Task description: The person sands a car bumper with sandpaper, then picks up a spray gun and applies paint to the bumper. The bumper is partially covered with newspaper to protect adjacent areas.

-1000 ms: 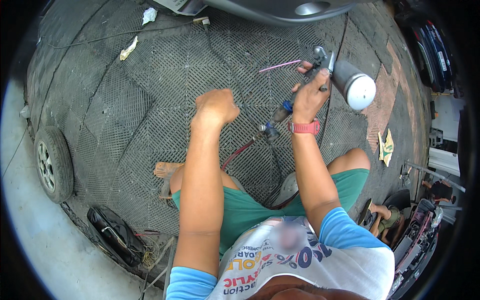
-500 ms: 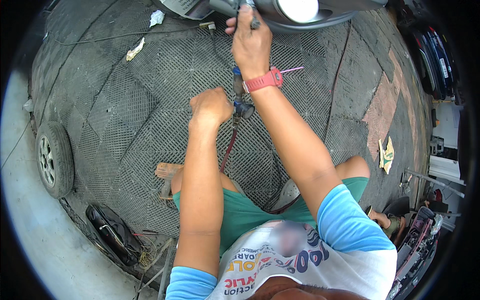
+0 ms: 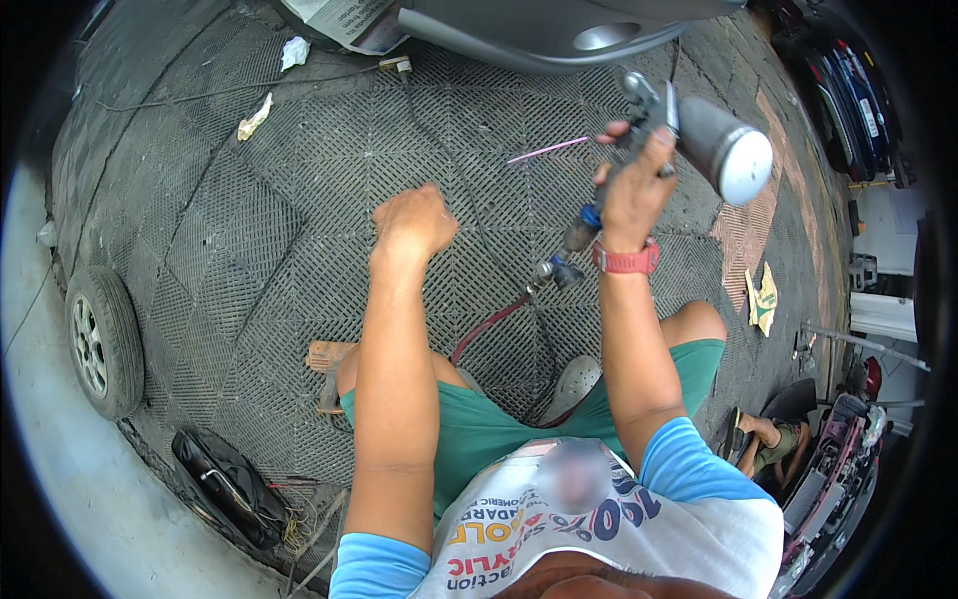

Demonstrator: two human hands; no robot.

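Observation:
My right hand (image 3: 634,190) grips a grey spray gun (image 3: 647,110) by its handle, the silver-lidded cylindrical cup (image 3: 720,152) tilted out to the right. Blue and silver fittings (image 3: 567,260) at the handle's foot join a dark red hose (image 3: 491,327) that runs down between my legs. A thin pink stick (image 3: 544,150) shows left of the gun. My left hand (image 3: 414,215) is held closed, back upward, over the grid mat (image 3: 319,180); whatever it may hold is hidden. Above both hands is a grey curved bumper (image 3: 529,40), with a printed sheet (image 3: 349,20) beside it.
A wheel (image 3: 100,339) and black bag (image 3: 225,489) lie left. A cable with a plug (image 3: 394,65), paper scraps (image 3: 760,299), dark car panels (image 3: 838,110), metal stands (image 3: 858,344) and more parts (image 3: 828,479) surround me. A co-worker's leg (image 3: 763,439) shows at lower right.
My right hand and spray gun swung up and left to the bumper half a second ago, and are now back down to the right. My left hand has shifted slightly.

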